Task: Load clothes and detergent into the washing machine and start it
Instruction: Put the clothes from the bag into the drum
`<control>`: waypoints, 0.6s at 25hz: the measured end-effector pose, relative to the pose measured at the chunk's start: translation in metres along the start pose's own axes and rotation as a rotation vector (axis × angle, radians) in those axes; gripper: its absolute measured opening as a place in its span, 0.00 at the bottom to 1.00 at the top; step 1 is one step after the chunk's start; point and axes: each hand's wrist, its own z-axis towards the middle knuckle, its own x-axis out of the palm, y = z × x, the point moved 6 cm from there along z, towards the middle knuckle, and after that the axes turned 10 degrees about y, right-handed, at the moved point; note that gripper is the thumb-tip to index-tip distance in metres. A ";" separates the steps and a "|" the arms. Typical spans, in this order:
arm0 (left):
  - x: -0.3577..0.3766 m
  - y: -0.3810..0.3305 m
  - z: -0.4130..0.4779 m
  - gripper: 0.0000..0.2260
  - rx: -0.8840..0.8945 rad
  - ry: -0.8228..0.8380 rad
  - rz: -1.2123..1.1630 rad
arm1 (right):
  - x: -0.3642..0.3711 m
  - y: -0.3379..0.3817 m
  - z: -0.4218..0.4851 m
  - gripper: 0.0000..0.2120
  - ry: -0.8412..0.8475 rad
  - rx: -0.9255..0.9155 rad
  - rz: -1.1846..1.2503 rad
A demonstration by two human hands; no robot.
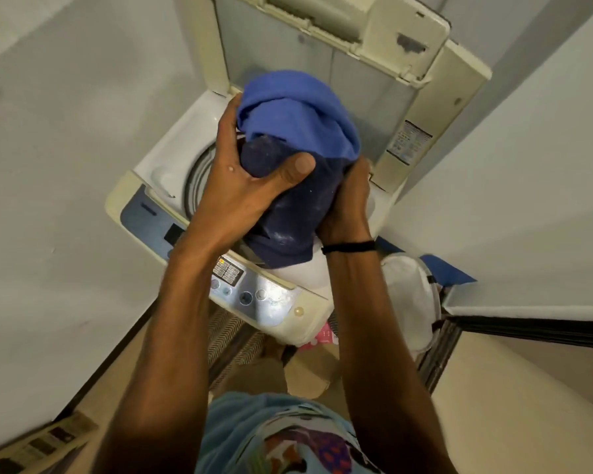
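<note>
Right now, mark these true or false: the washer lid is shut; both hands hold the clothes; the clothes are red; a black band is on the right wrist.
The washer lid is shut: false, it stands open.
The left hand and right hand both hold the clothes: true.
The clothes are red: false, they are blue and navy.
A black band is on the right wrist: true.

Left hand (240, 183), right hand (348, 206) around clothes (298, 114) above washing machine (175, 148)

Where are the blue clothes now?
Head view, centre: bright blue and navy clothes, held by left hand and right hand above the open white washing machine.
</note>
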 end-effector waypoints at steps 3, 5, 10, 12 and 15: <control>-0.033 0.005 0.009 0.40 0.034 -0.158 -0.085 | 0.036 -0.005 0.000 0.23 0.096 -0.066 -0.014; -0.050 0.006 0.015 0.35 0.014 -0.188 -0.120 | 0.052 -0.005 -0.002 0.23 0.103 -0.041 -0.053; -0.076 0.008 0.034 0.31 0.016 -0.227 -0.246 | 0.063 0.006 0.000 0.18 0.120 0.019 -0.139; -0.079 0.029 0.050 0.33 -0.059 -0.243 -0.261 | 0.056 0.004 0.007 0.14 0.067 0.052 -0.144; -0.073 0.087 0.061 0.47 -0.390 -0.234 -0.013 | 0.009 -0.009 0.023 0.12 -0.099 0.110 -0.603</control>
